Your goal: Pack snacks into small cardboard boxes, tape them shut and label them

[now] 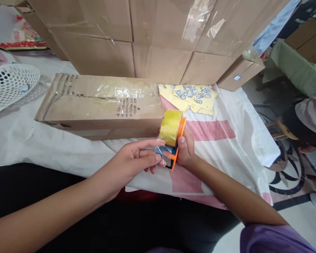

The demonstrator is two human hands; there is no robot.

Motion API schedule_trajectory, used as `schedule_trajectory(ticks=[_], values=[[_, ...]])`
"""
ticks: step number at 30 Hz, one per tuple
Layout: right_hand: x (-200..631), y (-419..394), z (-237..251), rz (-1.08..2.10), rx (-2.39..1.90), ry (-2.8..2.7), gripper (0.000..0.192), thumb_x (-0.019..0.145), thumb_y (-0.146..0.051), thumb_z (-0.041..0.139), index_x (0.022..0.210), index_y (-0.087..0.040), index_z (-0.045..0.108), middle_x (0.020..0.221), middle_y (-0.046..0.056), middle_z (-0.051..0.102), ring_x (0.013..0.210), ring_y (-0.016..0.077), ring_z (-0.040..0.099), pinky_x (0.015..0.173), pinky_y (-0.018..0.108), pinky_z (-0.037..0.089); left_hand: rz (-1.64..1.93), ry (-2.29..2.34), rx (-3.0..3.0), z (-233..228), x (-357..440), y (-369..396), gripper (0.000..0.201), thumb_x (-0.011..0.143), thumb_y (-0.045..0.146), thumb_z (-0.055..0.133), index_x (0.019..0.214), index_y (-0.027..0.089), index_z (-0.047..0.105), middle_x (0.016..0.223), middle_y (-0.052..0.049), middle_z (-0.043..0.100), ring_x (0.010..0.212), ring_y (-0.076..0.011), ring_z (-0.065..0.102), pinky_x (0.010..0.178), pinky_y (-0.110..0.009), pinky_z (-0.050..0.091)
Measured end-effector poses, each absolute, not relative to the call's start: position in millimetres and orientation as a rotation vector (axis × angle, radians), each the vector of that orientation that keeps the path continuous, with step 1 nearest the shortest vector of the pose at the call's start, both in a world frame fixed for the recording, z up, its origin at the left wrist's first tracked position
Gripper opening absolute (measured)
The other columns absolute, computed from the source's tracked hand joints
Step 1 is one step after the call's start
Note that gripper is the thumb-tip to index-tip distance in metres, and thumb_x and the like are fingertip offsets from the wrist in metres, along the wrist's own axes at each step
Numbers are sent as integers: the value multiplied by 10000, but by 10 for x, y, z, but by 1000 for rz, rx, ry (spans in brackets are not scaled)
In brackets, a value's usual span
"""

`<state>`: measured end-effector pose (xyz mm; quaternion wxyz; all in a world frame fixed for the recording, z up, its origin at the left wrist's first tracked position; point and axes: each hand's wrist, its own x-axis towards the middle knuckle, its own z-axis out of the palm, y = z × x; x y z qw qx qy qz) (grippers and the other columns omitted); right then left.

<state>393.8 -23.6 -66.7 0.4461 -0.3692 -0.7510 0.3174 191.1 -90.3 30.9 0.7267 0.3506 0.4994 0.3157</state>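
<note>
head view: your right hand [185,151] is wrapped around the orange tape dispenser [177,147], holding it just off the near end of the long cardboard box [100,107] on the white cloth [28,140]. the yellow tape roll [170,127] sits on top of it. your left hand [133,162] pinches the clear tape end [159,151] between thumb and fingers, right against the dispenser. beyond lie a yellow sticker sheet [193,98], stacked cartons [158,35] and, far left, a white basket [10,84].
</note>
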Motion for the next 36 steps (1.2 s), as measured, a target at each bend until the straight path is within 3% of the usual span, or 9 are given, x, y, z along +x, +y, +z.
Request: schedule_trajectory(ticks=[5,9,12,14,16,18,24,31,36], values=[[3940,-240,-658,850,-878,-1752,397,1009,-553,399,1062,-220,607,970,91,618,879,260,587,747,435,531,589,1141,788,334,1891,-890,538,840,342,758,1344,201,633,818,-45,783,483,-64,403,495,-212,349],[3950,-245,-648,978,-928,-1678,385,956,-577,522,1009,-210,624,938,78,653,815,236,615,721,405,538,567,1117,785,299,1883,-895,564,848,366,740,1374,209,607,830,-48,788,395,-41,295,414,-215,259],[3947,-246,-641,1056,-938,-1618,405,947,-594,526,1022,-210,632,961,88,671,852,248,634,754,418,544,654,1051,772,220,1932,-920,574,833,366,755,1361,190,613,833,-54,789,436,-84,490,484,-244,409],[3942,-242,-646,1087,-949,-1577,415,947,-600,522,1043,-212,632,963,86,675,849,245,633,758,421,544,738,995,740,163,1995,-932,562,829,349,764,1341,171,612,856,-64,795,646,-165,687,681,-301,537],[3938,-235,-655,1099,-964,-1543,413,950,-595,519,1060,-213,629,962,83,674,835,238,625,751,417,541,811,934,724,117,2061,-929,523,835,319,764,1308,159,610,885,-69,801,877,-216,747,886,-357,548],[3935,-230,-656,1091,-973,-1531,413,956,-592,510,1069,-213,627,960,81,671,835,236,618,749,416,538,852,890,741,88,2105,-911,462,843,290,760,1263,160,617,892,-61,802,953,-220,749,964,-375,529],[3924,-241,-599,1025,-969,-1662,408,961,-602,502,1006,-217,631,934,79,648,839,242,605,720,410,527,872,878,755,92,2072,-852,393,832,281,775,1175,156,629,896,-71,798,963,-247,753,961,-412,538],[3916,-240,-637,1017,-928,-1660,433,973,-599,477,1073,-212,643,999,94,651,876,250,614,763,420,541,932,838,744,74,2043,-852,394,816,306,806,1148,160,652,825,-54,775,932,-233,745,961,-395,532],[3875,-308,-531,925,-1014,-1617,476,1033,-529,365,1225,-201,651,993,111,703,926,270,661,809,441,572,880,873,669,-2,2074,-933,641,677,503,893,1171,167,662,736,-43,726,725,-211,718,766,-341,556]])
